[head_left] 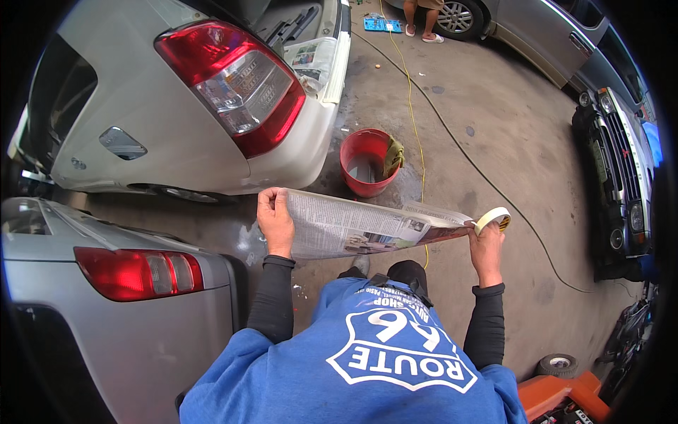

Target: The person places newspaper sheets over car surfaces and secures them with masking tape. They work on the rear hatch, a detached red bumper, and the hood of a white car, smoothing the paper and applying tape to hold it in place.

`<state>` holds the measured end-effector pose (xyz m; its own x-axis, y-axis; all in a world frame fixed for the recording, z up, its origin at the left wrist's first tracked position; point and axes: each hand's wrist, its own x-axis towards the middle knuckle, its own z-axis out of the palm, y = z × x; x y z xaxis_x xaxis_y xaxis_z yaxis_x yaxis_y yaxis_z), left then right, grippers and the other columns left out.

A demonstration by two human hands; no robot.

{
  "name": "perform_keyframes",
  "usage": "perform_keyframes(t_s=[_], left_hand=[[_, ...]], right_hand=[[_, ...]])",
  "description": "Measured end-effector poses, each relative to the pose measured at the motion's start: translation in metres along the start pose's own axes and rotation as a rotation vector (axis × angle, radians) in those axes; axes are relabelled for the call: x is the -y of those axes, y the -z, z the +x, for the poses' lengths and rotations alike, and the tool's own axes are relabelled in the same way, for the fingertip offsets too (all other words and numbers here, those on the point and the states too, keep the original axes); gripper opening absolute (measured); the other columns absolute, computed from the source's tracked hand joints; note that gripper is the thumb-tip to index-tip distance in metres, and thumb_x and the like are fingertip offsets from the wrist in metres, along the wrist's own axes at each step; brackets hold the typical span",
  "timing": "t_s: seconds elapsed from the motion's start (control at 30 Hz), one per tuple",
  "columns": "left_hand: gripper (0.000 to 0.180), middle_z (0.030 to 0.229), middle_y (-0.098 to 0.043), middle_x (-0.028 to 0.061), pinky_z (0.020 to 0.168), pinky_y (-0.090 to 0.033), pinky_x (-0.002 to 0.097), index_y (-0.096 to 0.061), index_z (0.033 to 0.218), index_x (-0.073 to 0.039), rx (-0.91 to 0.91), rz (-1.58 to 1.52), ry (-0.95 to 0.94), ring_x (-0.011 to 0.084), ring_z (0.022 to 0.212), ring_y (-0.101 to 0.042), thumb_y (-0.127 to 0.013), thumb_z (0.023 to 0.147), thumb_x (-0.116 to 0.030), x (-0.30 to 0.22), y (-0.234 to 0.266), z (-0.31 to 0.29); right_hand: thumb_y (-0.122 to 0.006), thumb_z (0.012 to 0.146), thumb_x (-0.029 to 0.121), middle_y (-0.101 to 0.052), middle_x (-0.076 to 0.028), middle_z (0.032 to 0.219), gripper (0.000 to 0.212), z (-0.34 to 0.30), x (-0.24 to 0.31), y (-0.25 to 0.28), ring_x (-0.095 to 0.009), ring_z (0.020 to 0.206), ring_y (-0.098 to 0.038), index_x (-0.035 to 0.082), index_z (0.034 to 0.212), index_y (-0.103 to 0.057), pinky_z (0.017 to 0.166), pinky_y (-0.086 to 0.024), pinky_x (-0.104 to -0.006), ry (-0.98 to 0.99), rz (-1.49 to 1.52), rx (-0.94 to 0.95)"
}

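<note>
The newspaper (353,225) hangs in the air in front of the person's chest, stretched sideways between the two hands above the garage floor (466,169). The left hand (275,222) pinches it near its upper left corner, thumb against bent fingers. The right hand (487,247) is closed at the opposite, tapering end and also has the roll of tape (494,220); whether any finger passes through the ring cannot be told.

Held by its two ends, the paper is probably kept spread by the light pull between them, since so limp a sheet would sag or fold from one grip. Having the roll in the same hand as the paper's end presumably keeps both within reach without setting either down. The red bucket (351,152), with a yellow-green cloth (393,157) over its rim, stands on the floor beyond the paper, near the white vehicle's rear bumper (300,157), perhaps so that it is handy yet out from underfoot.

The newspaper looks thin and greyish white, long and narrow, with dense columns of print and a few pictures toward its lower edge. Toward the right it shows overlapping layers, one flap lifting away, and a reddish-brown strip below. The tape is pale cream, its ring tilted.
</note>
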<state>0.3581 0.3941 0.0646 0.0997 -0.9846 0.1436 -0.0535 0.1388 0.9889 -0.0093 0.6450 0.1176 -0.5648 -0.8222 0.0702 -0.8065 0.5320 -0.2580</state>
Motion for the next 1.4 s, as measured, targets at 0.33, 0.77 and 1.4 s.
perform_keyframes(t_s=[0.33,0.77,1.4], left_hand=[[0.011,0.085,-0.059,-0.0009,0.074,-0.045,0.0243,-0.060,0.095,-0.001,-0.171,0.155,0.042,0.0073,0.077,-0.051,-0.064,0.097,-0.012,0.091,-0.150,0.132],[0.012,0.092,-0.063,0.0047,0.078,-0.048,0.0273,-0.059,0.100,0.001,-0.522,0.021,0.290,0.0102,0.082,-0.057,-0.057,0.100,-0.011,0.123,-0.278,0.156],[0.013,0.091,-0.061,0.0022,0.077,-0.047,0.0253,-0.058,0.102,-0.002,-1.095,0.137,0.235,0.0093,0.082,-0.055,-0.060,0.100,-0.015,0.118,-0.350,0.180]], right_hand=[[-0.070,0.084,0.011,-0.064,-0.008,0.102,0.023,0.283,-0.041,-0.081,-0.029,0.109,-0.056,0.013,0.107,-0.074,0.088,-0.039,-0.0457,0.253,0.010,0.047],[-0.067,0.084,0.007,-0.063,-0.008,0.107,0.029,0.561,-0.040,-0.081,-0.029,0.107,-0.057,0.012,0.112,-0.069,0.087,-0.041,-0.0453,0.708,-0.033,0.121],[-0.068,0.086,0.014,-0.066,-0.011,0.091,0.013,0.812,0.115,-0.127,-0.032,0.092,-0.061,0.004,0.093,-0.068,0.079,-0.045,-0.0462,1.261,0.099,0.444]])
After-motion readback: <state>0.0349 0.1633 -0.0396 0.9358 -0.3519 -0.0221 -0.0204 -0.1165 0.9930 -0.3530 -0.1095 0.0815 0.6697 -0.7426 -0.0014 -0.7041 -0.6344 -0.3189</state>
